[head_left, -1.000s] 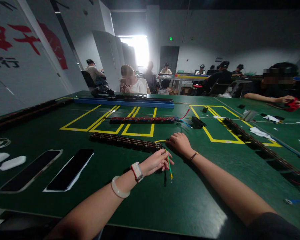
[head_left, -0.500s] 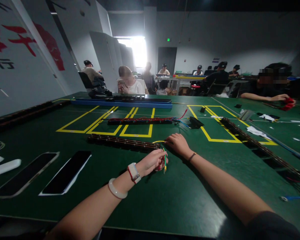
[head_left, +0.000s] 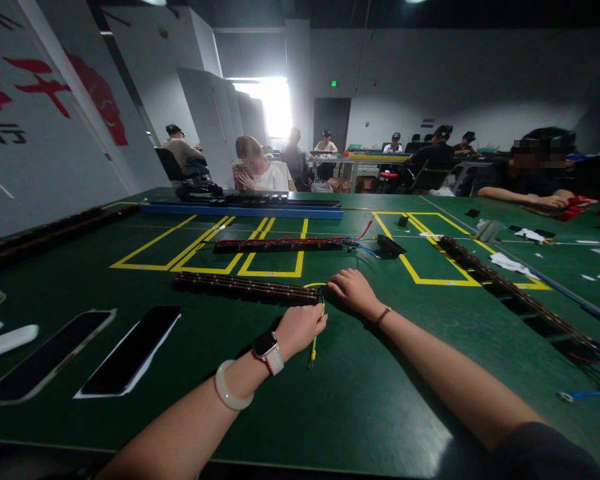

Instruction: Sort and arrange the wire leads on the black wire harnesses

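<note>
A long black strip with thin rods along it (head_left: pixel 245 287) lies on the green table. At its right end a yellow wire (head_left: pixel 312 285) comes out and runs to the fingertips of my right hand (head_left: pixel 351 292), which are closed around it. Below, my left hand (head_left: pixel 300 328) is turned back-up and pinches a yellow-green wire (head_left: pixel 315 347). This wire's tip, with what looks like a metal terminal, hangs below the fingers. My left palm and most of its fingers are hidden.
Behind the strip lies another black strip with red and blue wires (head_left: pixel 280 245). Two dark phone-like slabs (head_left: pixel 133 350) lie at left. A long black strip (head_left: pixel 525 300) runs along the right, near white scraps (head_left: pixel 511 262). Across the table, a person handles something red (head_left: pixel 577 207).
My left hand has rolled over, so its back and the watch face now show. The yellow-green wire's tip has swung lower and leftward. My right hand has stayed nearly still.
</note>
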A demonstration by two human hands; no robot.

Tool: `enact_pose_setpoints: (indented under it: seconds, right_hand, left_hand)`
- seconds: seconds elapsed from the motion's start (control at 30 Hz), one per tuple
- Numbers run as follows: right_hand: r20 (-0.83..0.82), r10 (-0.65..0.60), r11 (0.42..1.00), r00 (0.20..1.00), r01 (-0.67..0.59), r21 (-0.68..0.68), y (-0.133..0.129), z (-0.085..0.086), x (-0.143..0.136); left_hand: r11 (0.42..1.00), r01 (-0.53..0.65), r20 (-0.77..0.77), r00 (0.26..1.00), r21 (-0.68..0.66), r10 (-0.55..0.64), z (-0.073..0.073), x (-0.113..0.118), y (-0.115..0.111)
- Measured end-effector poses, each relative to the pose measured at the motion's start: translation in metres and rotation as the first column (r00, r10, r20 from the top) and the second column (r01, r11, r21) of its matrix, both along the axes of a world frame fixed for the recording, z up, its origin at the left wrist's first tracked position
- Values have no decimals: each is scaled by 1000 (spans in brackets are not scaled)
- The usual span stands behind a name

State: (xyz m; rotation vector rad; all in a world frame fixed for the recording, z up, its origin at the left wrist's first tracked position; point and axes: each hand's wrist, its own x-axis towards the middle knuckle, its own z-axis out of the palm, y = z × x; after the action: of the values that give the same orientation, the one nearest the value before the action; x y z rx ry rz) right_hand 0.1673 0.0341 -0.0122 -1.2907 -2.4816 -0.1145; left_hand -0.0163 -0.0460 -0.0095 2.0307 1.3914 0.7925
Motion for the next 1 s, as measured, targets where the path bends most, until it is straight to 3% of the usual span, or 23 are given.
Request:
enact_pose_setpoints:
  seconds: [0.1,0.23,0.33,0.4,0.5,0.67,0.83,0.9,1.0]
  right_hand:
    - [-19,8,1000,1000,-8,-10,-4,4,-3]
    - [-64,-6,1000,998,5,-23,-13,6,-12]
    - [-64,20,995,998,-26,-101,-15,6,-16]
    - [-57,6,985,998,-16,-172,-13,7,-16]
    - [-47,-58,958,997,43,-283,-8,12,-12]
    - [-190,-65,837,980,-50,-545,-1,18,-5]
    - [-283,-82,748,956,-128,-651,2,13,-4]
    - [-259,-85,754,962,-107,-648,-1,15,-5]
    - [-203,-93,814,975,-43,-580,-10,22,-10]
  left_hand:
    - [1000,19,100,995,-25,-17,3,0,-2]
    - [999,33,106,994,-21,-31,10,0,-4]
    - [993,80,257,965,-86,-56,9,1,-2]
    - [961,148,422,906,-235,-36,6,2,0]
    - [861,290,617,786,-417,34,2,3,3]
    - [769,431,772,623,-473,126,-1,2,4]
    - [677,478,753,635,-560,174,-5,0,9]
    - [657,485,740,652,-577,169,-6,0,10]
    - [637,507,731,669,-581,134,-6,1,8]
